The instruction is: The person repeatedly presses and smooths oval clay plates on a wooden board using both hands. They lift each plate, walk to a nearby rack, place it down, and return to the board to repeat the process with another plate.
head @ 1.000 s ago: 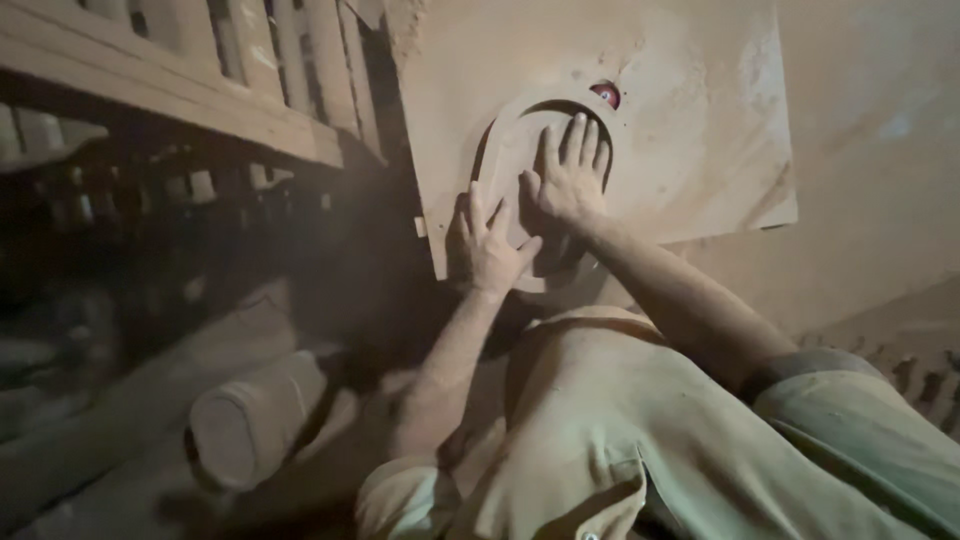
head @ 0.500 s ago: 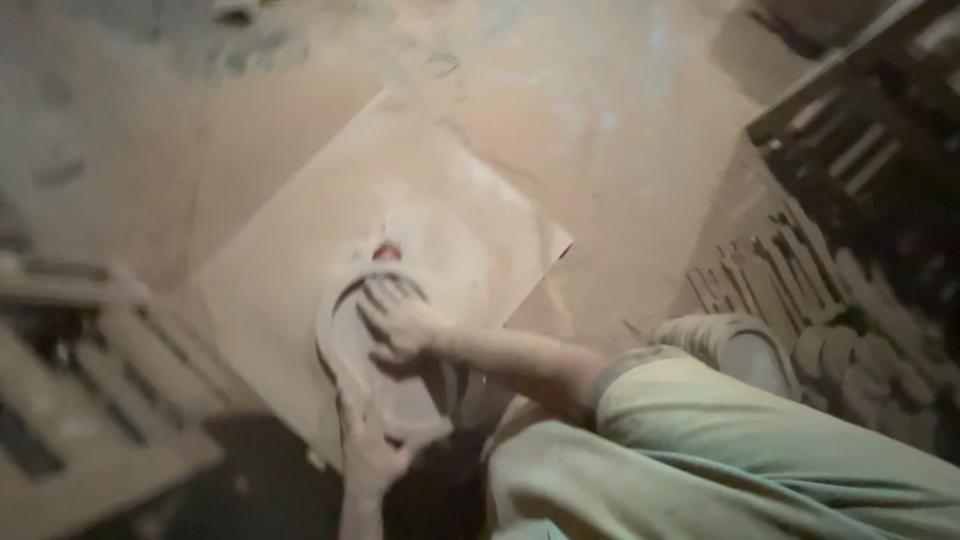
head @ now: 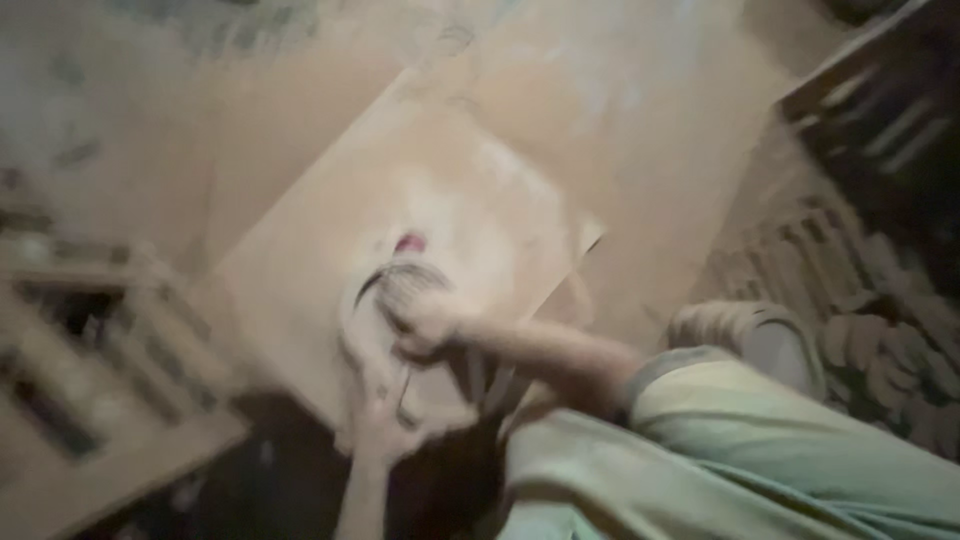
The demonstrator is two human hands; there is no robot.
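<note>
Clay slab point(head: 385, 345), pale oval, lies near lower edge of square board point(head: 300, 270) on floor point(head: 640, 130). Left hand point(head: 375, 425) nearest, flat on slab's near end, fingers spread, gripping nothing. Right hand point(head: 420, 320) pressed on slab's middle, fingers together, blurred. Small red thing point(head: 410, 242) just beyond slab. Versus half second back: same pose, view closer and more smeared. Wooden rack point(head: 90, 370) at left; cylinder point(head: 760, 340) at right near knee.
</note>
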